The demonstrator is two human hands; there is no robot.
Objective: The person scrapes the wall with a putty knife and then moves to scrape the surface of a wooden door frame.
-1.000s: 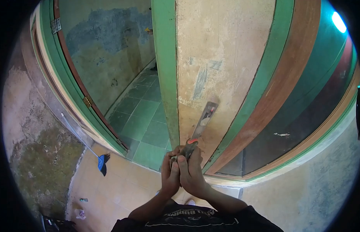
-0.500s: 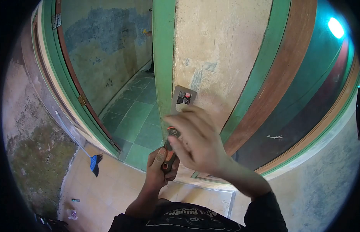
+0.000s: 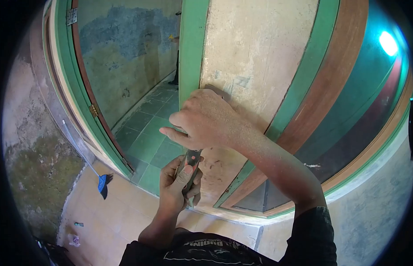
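My left hand (image 3: pixel 177 179) is closed around the black and orange handle of a putty knife (image 3: pixel 193 162), which points up toward the wall. Over its blade is my right hand (image 3: pixel 204 117), back of the hand up and dusty. Its fingers curl down out of sight and the thumb sticks out to the left. Whatever those fingers hold, if anything, is hidden. Just one grey corner of the blade (image 3: pixel 219 91) shows beyond the knuckles. Behind both hands stands a patchy plastered wall panel (image 3: pixel 259 48).
A green door frame (image 3: pixel 192 48) borders an open doorway with green floor tiles (image 3: pixel 149 150). Part of another person (image 3: pixel 174 40) shows inside. At left a blue broom (image 3: pixel 103 184) leans on the wall. Litter (image 3: pixel 74 240) lies on the floor. To the right is a dark window (image 3: pixel 322 150).
My right hand has moved up and left, its fingers curling over the blade and covering its printed face. My left hand keeps its hold on the handle. The view has shifted slightly.
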